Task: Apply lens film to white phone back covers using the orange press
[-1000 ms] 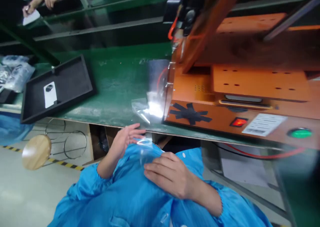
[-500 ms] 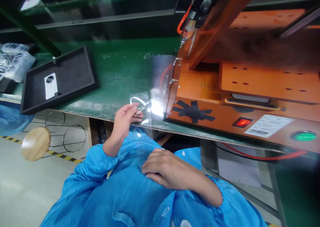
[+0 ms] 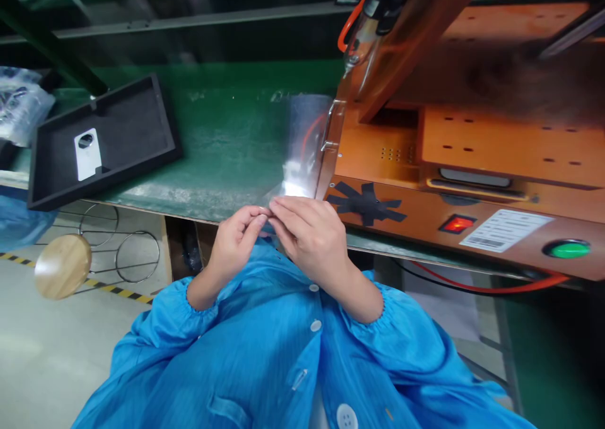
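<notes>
one left hand (image 3: 232,240) and one right hand (image 3: 312,237) touch one clear film (image 3: 273,193).

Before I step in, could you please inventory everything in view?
clear sheet: one, transparent, beside machine
machine: one, orange, right
switch: one, lit red, machine front
label: one, white, machine front
button: one, green, machine front
tray: one, black, left
holed piece: one, white, in tray
bench: one, green, across middle
wrapped items: several, clear wrapping, far left
stool: one, tan seat, lower left
left hand: one, blue sleeve, bench edge
right hand: one, blue sleeve, by left hand
</notes>
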Demonstrator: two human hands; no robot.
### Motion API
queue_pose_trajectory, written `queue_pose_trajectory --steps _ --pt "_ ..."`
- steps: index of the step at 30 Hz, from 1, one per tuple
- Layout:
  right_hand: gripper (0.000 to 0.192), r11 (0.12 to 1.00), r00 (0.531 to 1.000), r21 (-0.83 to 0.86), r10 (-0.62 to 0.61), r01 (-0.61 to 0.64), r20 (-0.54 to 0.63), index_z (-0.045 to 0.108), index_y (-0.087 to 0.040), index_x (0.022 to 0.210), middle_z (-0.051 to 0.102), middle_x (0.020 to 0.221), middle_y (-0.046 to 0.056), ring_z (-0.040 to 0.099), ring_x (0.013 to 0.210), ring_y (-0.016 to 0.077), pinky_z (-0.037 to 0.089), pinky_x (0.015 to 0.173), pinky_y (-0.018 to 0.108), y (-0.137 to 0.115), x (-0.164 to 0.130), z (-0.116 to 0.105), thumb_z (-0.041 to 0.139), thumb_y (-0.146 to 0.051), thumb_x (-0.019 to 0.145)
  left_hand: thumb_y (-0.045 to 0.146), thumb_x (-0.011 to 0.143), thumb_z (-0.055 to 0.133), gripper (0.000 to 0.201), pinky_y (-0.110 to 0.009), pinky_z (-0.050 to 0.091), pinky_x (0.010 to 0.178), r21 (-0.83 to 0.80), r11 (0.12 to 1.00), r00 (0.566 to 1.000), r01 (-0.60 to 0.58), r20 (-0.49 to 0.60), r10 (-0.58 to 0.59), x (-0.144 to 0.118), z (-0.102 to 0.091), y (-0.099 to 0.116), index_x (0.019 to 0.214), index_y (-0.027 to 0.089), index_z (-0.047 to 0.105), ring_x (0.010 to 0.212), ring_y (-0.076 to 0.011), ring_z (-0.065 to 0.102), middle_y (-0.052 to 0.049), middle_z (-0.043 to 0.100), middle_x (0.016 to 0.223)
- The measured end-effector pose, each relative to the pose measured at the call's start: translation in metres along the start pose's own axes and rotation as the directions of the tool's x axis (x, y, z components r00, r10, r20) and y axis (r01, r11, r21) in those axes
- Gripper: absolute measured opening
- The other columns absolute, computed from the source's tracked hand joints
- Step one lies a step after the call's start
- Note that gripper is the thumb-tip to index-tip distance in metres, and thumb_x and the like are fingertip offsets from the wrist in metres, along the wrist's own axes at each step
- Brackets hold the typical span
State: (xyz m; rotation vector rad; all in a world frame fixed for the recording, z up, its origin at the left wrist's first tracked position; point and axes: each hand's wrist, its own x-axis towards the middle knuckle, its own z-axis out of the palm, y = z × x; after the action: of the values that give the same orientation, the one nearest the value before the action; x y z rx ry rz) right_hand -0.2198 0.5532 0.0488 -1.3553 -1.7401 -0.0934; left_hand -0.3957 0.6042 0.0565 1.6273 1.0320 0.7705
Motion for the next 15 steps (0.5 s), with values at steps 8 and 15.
queue_pose_trajectory --steps 8,15 --pt "0.018 1.0 1.0 0.003 0.009 -0.009 0.011 0.082 -0.024 0.105 0.086 0.102 0.003 0.083 0.087 0.0203 0.062 0.077 0.033 -0.004 -0.007 0.002 0.065 -0.018 0.104 0.029 0.109 0.055 0.027 -0.03 0.062 0.085 0.556 0.726 0.9 -0.404 0.099 0.425 -0.01 -0.009 0.002 0.111 0.021 0.08 0.088 -0.0193 0.081 -0.005 0.085 0.103" --pt "0.018 0.929 0.948 0.219 0.259 -0.297 0.184 0.084 -0.027 0.095 0.085 0.093 0.001 0.083 0.078 0.0223 0.066 0.074 0.034 -0.006 -0.018 -0.005 0.067 -0.022 0.1 0.033 0.109 0.053 0.027 -0.029 0.061 0.096 0.665 0.746 0.999 -0.045 0.007 0.054 -0.066 -0.03 -0.044 0.116 0.025 0.077 0.097 -0.0178 0.079 -0.003 0.083 0.102"
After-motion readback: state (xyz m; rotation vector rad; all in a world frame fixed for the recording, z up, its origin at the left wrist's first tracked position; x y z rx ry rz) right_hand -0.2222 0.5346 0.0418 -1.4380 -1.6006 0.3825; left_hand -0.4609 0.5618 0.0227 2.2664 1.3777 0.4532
